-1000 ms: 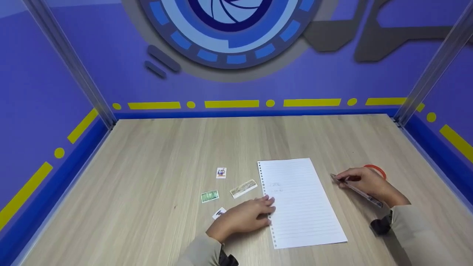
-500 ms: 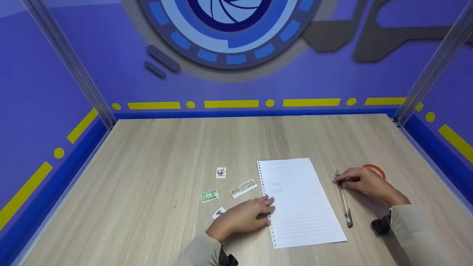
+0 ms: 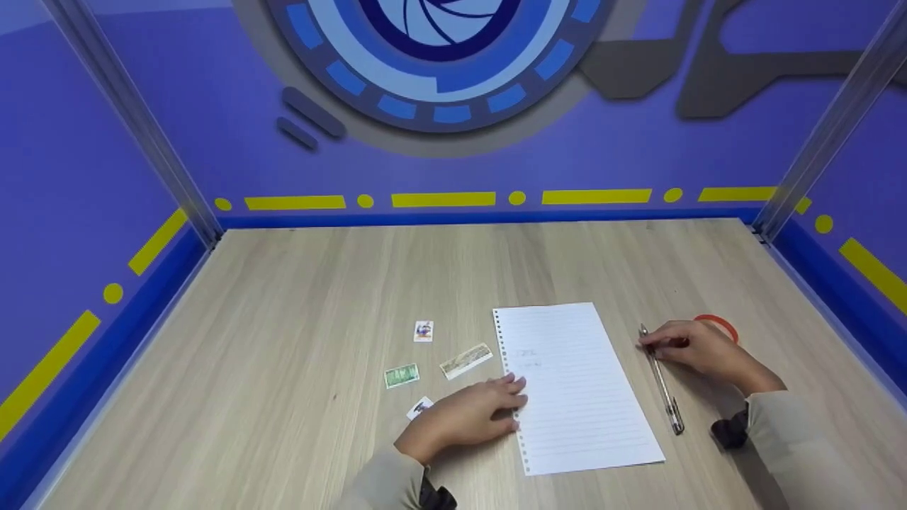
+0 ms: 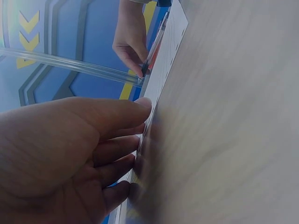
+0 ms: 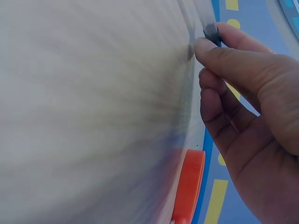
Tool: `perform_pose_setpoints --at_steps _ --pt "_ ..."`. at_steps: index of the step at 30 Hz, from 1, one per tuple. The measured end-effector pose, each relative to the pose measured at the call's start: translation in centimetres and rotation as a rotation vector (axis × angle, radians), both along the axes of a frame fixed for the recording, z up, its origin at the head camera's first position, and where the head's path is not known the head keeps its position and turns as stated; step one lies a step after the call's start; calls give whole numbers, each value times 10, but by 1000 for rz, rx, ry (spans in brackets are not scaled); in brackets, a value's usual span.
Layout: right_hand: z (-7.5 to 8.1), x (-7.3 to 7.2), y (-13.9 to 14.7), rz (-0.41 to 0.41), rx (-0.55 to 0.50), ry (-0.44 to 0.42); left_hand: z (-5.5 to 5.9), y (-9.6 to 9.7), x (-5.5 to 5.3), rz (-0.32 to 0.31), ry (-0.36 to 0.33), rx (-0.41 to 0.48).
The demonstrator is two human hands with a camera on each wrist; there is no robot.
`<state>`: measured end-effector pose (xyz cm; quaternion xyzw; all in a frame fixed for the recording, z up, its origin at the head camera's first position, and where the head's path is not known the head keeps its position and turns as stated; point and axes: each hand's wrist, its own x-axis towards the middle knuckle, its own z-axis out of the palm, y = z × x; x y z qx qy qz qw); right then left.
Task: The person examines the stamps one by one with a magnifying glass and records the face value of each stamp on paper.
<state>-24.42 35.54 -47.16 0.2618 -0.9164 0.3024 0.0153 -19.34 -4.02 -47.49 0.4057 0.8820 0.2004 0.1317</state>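
A sheet of lined, hole-punched paper (image 3: 581,397) lies on the table, with faint writing near its upper left. My left hand (image 3: 468,416) rests at the sheet's left edge, fingertips on the punched margin and fingers relaxed. To the right of the paper, my right hand (image 3: 701,352) pinches a clear pen (image 3: 662,389) near its upper end between thumb and fingers. The pen slants, its lower end towards me. In the right wrist view, the thumb and forefinger meet on the pen's dark part (image 5: 213,36), while the other fingers curl below.
Small stamp-like pieces lie left of the sheet: a figure one (image 3: 424,331), a green one (image 3: 402,375), a long brownish one (image 3: 466,361), and one (image 3: 419,407) partly behind my left hand. A red ring (image 3: 721,326) lies beyond my right hand. Blue walls enclose the table (image 3: 283,319).
The pen in my right hand has swung from pointing towards my right wrist to lying nearly alongside the paper's right edge. My left hand and the sheet have stayed put.
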Motion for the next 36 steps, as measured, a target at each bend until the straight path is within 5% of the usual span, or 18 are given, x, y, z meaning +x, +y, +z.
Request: perform_pose_setpoints --at_steps 10,20,36 --pt "2 1 -3 -32 52 5 0 0 0 3 12 11" --pt "4 4 -2 -164 79 -82 2 0 2 4 31 -5" --pt "9 7 5 -215 42 -57 3 2 3 8 48 -25"
